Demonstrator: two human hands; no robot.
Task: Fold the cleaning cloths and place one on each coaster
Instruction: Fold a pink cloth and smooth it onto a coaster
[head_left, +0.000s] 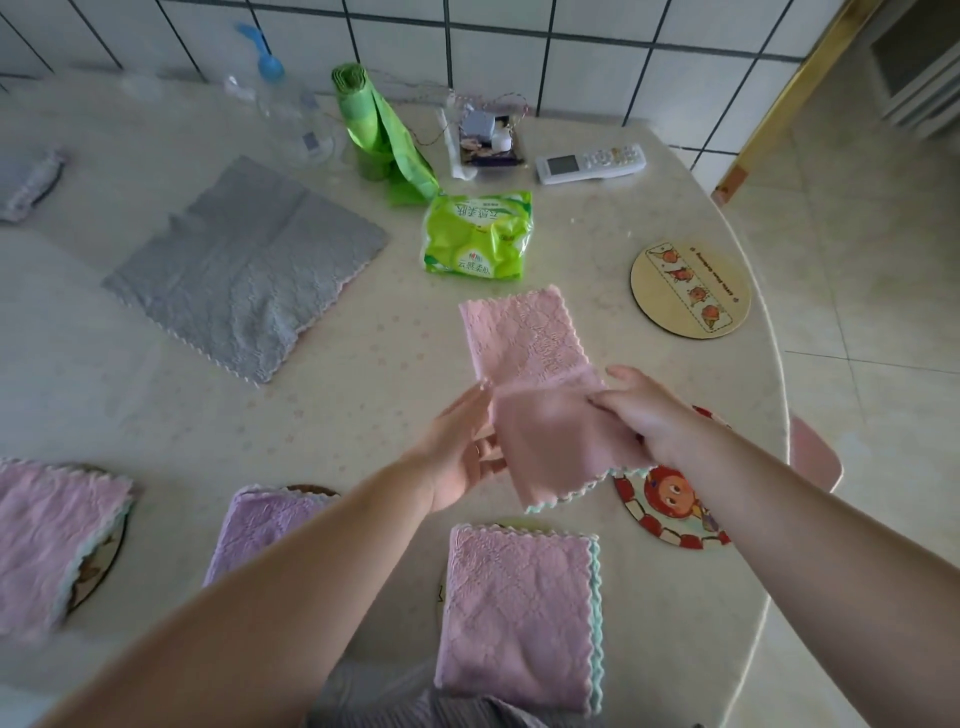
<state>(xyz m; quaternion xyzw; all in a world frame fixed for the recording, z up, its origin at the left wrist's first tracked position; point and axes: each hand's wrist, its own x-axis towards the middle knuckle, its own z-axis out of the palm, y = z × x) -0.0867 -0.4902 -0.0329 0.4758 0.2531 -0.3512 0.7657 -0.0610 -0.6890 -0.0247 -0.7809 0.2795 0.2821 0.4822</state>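
Observation:
Both hands hold a pink cloth (540, 384) above the table, bent across its middle. My left hand (460, 447) pinches its left edge and my right hand (644, 415) grips its right edge. Under my right hand lies a red cartoon coaster (670, 514), bare. A wooden round coaster (691, 288) lies bare at the far right. Three folded pink cloths rest on coasters near me: one at the left (47, 540), one in the middle (260, 525) partly behind my left arm, one at the front (519, 618). A grey cloth (244, 270) lies flat at the far left.
At the back stand a green bag roll (374, 130), a green tissue pack (478, 234), a white remote (592, 163), a small box with clutter (485, 137) and a blue spoon (265, 57). The table's curved edge (774, 364) runs down the right side.

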